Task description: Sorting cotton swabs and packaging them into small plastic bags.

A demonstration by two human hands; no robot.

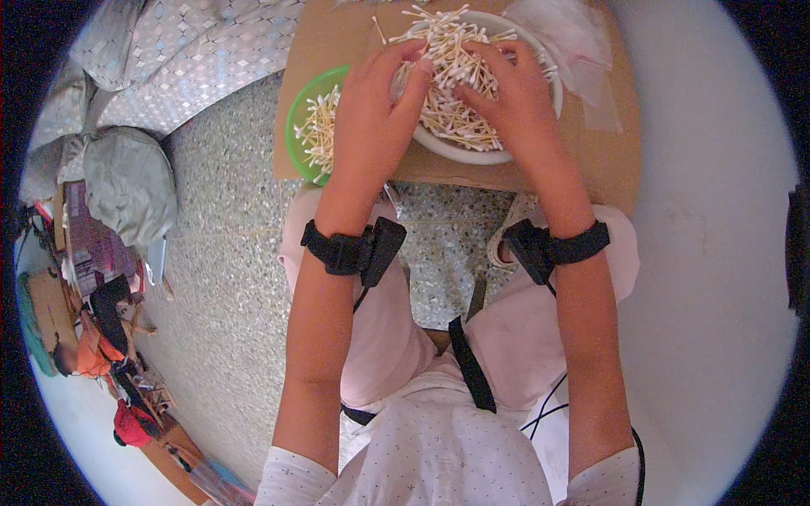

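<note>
A white round bowl (466,155) heaped with cotton swabs (460,122) stands on the brown board in front of me. My left hand (378,105) reaches over its left side, thumb and index fingertip drawn together at the swabs. Whatever lies between those tips is too small to make out. On the bowl's right side my right hand (519,101) rests over the pile, thumb and fingers apart and curved among the swabs. Partly behind my left hand is a green bowl (293,139), also with cotton swabs in it.
The brown cardboard (591,160) bears both bowls, and a clear plastic bag (582,42) lies at its far right. A loose swab (379,29) is beside the white bowl's far left. A pale wall (709,211) rises on the right. Patterned cloth (194,51) hangs far left.
</note>
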